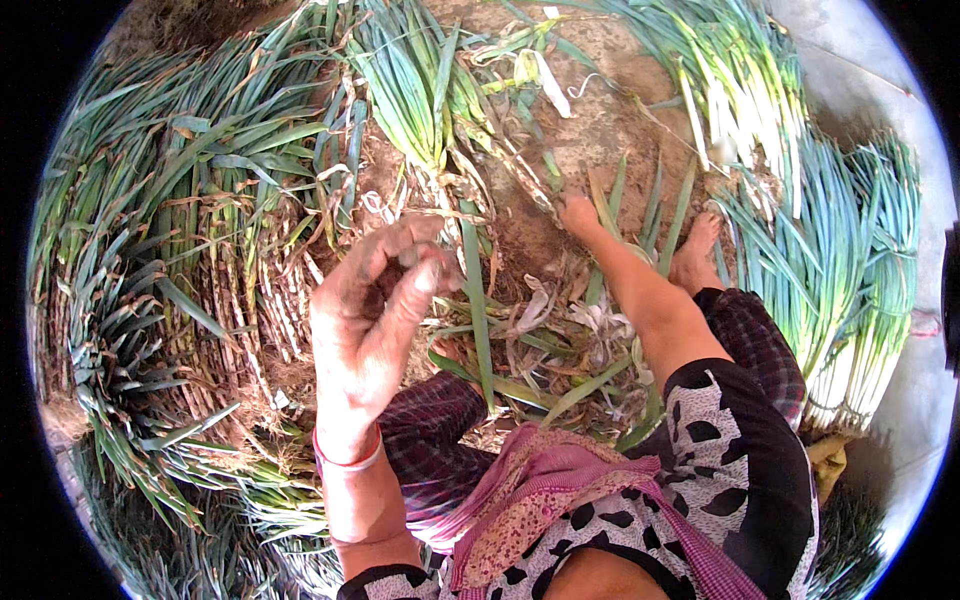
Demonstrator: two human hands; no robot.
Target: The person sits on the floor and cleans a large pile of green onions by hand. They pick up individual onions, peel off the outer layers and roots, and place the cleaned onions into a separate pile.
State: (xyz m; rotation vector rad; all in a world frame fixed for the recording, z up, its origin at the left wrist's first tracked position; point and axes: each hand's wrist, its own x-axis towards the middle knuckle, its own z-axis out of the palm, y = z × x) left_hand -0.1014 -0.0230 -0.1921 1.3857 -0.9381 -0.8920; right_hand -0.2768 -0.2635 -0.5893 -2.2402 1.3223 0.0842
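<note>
My left hand [375, 300] is raised on the left of centre, its fingers curled towards the thumb; the fingertips are blurred, so whether they pinch anything does not show. Just beyond them lies a bunch of green onions [420, 112], leaves pointing away and brown, dry bases near my hand. A long green leaf [477, 315] hangs beside the fingertips. My right hand [577, 214] reaches forward to the ground, closed at the root end of an untrimmed green onion [529, 174] with a dry, brown stalk.
Untrimmed green onions [225, 270] are piled along the left. Cleaned onions with white stalks [750, 112] lie at the upper right, and tied bundles [862, 337] at the right. Peeled skins and leaves [540, 330] litter the soil between my legs. My bare foot [697, 251] is near the cleaned onions.
</note>
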